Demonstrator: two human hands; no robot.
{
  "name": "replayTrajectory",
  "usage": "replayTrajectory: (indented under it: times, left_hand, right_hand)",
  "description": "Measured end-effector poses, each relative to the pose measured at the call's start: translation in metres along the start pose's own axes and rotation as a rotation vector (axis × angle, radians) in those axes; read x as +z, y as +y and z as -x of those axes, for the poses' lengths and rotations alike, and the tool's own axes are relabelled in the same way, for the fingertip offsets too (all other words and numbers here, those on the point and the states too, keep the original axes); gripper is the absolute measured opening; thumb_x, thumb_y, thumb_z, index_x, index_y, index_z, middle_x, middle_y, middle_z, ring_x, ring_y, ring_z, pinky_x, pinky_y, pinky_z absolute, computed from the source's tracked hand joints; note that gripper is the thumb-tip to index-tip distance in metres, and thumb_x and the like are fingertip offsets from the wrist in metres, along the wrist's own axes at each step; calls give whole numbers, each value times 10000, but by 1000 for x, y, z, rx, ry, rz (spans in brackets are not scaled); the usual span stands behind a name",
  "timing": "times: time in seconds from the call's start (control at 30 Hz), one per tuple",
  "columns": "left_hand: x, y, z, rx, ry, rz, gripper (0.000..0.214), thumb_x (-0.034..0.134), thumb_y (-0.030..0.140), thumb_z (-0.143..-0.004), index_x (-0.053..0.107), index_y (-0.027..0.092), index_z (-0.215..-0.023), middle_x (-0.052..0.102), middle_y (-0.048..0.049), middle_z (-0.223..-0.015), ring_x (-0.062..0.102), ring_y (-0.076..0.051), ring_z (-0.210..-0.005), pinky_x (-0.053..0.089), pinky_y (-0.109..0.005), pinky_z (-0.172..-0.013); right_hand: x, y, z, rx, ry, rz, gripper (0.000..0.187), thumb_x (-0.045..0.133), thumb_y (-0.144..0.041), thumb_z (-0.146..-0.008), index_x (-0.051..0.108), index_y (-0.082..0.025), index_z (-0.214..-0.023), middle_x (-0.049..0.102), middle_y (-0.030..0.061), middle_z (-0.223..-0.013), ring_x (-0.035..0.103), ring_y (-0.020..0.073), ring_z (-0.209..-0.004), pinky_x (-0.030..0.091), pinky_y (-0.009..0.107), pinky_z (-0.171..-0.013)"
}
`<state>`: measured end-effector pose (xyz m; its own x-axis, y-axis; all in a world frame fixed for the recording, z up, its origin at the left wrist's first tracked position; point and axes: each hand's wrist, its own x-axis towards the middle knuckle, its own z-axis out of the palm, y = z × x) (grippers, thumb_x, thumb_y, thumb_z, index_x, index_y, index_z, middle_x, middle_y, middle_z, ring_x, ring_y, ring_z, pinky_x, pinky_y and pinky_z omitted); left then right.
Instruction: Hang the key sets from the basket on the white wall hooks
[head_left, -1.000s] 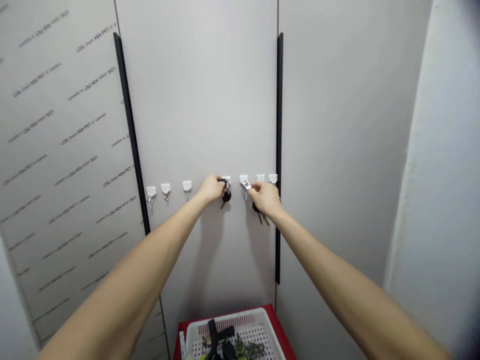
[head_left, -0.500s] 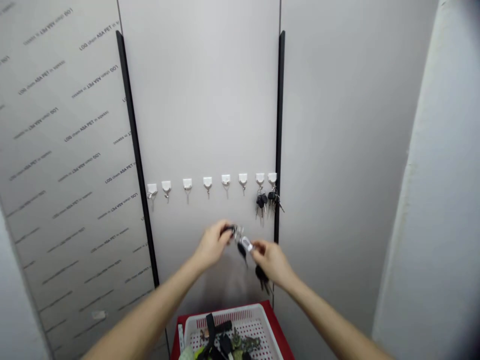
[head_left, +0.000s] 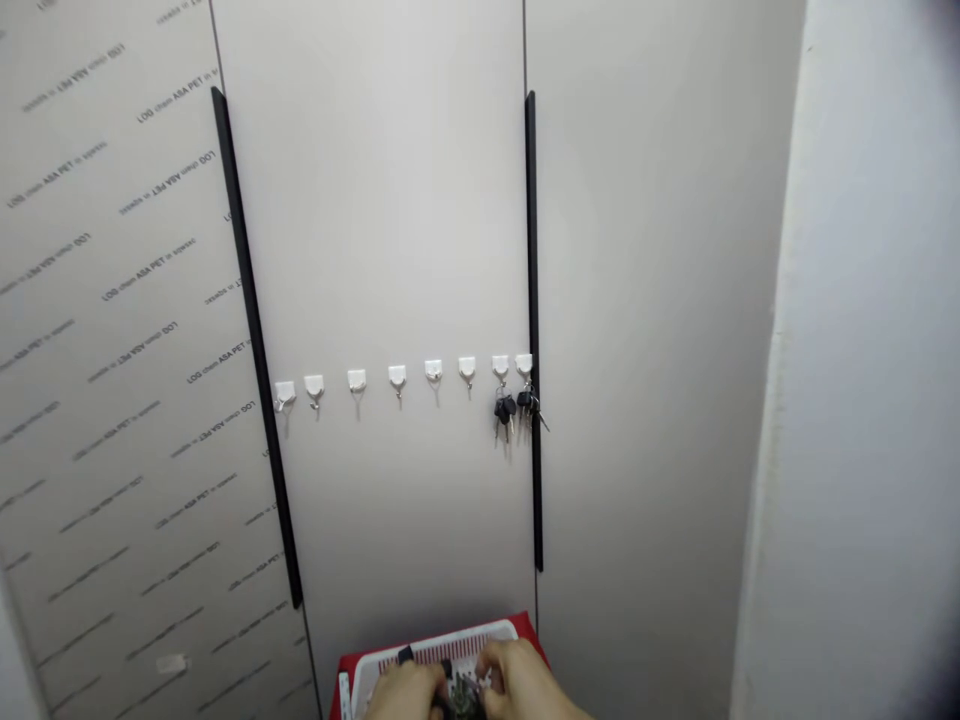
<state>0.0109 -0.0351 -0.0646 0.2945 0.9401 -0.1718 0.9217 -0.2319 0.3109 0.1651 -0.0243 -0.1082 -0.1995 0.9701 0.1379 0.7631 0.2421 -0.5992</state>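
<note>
My left hand (head_left: 405, 692) and my right hand (head_left: 519, 683) are low at the bottom edge, side by side over a white plastic basket (head_left: 442, 642). Their fingers curl around a cluster of keys (head_left: 465, 690) between them; which hand holds what is hidden. On the grey cabinet door above, a row of white adhesive hooks (head_left: 397, 376) runs across. Two key bunches (head_left: 514, 408) hang from the two rightmost hooks; the other hooks are bare.
The basket sits on a red surface (head_left: 534, 630). Black vertical handles (head_left: 532, 330) edge the cabinet doors. A panel with printed protective film (head_left: 112, 300) stands at left, a pale wall (head_left: 862, 400) at right.
Both hands dropped from the hooks to the basket, bringing the key bunches they took off the middle hooks. The two middle hooks are now bare.
</note>
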Motion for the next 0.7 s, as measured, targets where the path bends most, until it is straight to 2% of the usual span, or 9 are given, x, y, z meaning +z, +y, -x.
replayTrajectory:
  times: [0.07, 0.13, 0.27, 0.33, 0.37, 0.43, 0.53, 0.7]
  left_hand:
    - [-15, 7, -4, 22, 71, -67, 260, 370, 157, -588, 571, 230, -736, 598, -42, -786, 517, -198, -777, 349, -292, -670]
    - [-38, 18, -14, 64, 159, -70, 255, 342, 185, -622, 566, 219, -739, 600, -48, -763, 527, -188, -735, 359, -285, -636]
    - [-102, 55, -44, 107, 421, 29, 275, 381, 267, -632, 517, 198, -861, 578, -56, -851, 507, -181, -785, 360, -277, -650]
    - [-129, 79, -62, 111, 557, 160, 322, 386, 329, -641, 484, 188, -913, 557, -58, -907, 492, -172, -820, 361, -265, -665]
    - [-139, 91, -70, 113, 612, 224, 351, 388, 359, -642, 468, 187, -936, 549, -57, -923, 487, -170, -832, 360, -264, -673]
    - [-151, 112, -85, 98, 681, 337, 403, 407, 406, -626, 452, 182, -958, 544, -61, -933, 485, -175, -839, 361, -269, -676]
    - [-155, 132, -101, 81, 706, 475, 379, 434, 412, -612, 480, 177, -907, 564, -58, -881, 505, -174, -789, 369, -265, -640]
    - [-155, 135, -118, 90, 689, 606, 222, 421, 305, -652, 542, 167, -777, 591, -43, -746, 522, -133, -678, 368, -225, -578]
  right_hand:
    - [-19, -5, -4, -39, 20, -15, 211, 409, -118, -533, 568, -176, -658, 551, -12, -557, 477, 101, -523, 324, 183, -477]
    - [-54, -15, -13, -101, 142, -53, 204, 385, -136, -574, 559, -161, -678, 562, 9, -596, 488, 110, -551, 351, 201, -524]
    - [-151, -41, -47, -87, 714, -58, 289, 391, -276, -635, 499, -149, -871, 548, 66, -822, 492, 148, -726, 366, 264, -660]
    - [-188, -53, -63, -49, 881, 6, 296, 404, -307, -637, 488, -162, -882, 539, 64, -863, 483, 156, -779, 358, 272, -676]
    - [-200, -57, -70, -19, 911, 42, 295, 412, -319, -635, 486, -174, -882, 540, 60, -870, 484, 161, -785, 358, 274, -664]
    - [-212, -63, -80, 51, 905, 100, 299, 425, -341, -631, 483, -197, -886, 553, 49, -854, 497, 166, -759, 358, 271, -617]
    - [-210, -63, -89, 121, 852, 136, 325, 437, -358, -626, 464, -223, -920, 575, 28, -787, 515, 159, -684, 342, 250, -545]
    - [-209, -55, -97, 74, 857, 98, 270, 405, -247, -645, 472, -205, -903, 584, -3, -668, 514, 127, -619, 324, 221, -534]
